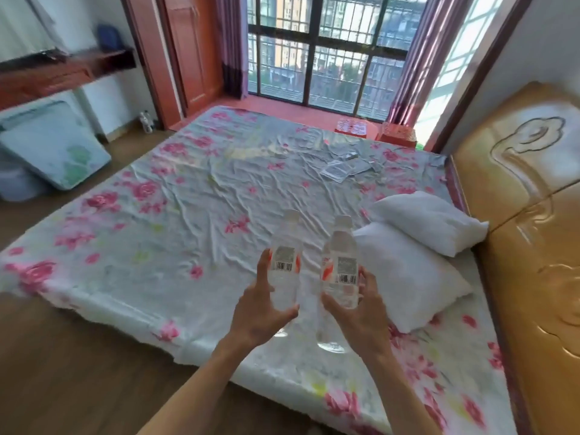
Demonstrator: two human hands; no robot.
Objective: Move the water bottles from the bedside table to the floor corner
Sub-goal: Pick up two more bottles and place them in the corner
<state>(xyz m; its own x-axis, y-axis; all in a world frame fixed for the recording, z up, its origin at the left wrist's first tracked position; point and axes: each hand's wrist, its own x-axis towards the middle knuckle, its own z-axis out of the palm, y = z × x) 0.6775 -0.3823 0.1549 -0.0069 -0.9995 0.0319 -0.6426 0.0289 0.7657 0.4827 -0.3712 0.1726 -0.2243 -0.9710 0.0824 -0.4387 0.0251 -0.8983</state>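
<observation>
Head view: both arms stretched forward over near bed edge. Left hand [260, 312] wraps left bottle [285, 262], upright. Right hand [361, 312] grips right bottle [340, 271], tilted slightly. Two bottles held, side by side, apart. Third bottle [146, 121] far left on floor by wall. Two white pillows [417, 243] right.

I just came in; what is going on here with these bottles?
A person stands beside the bed, carrying two water bottles upright. The left grip holds the left bottle around its middle, and the right grip holds the right bottle likewise. Neither is on the floor yet. What seem to be more bottles stand in the far floor corner.
</observation>
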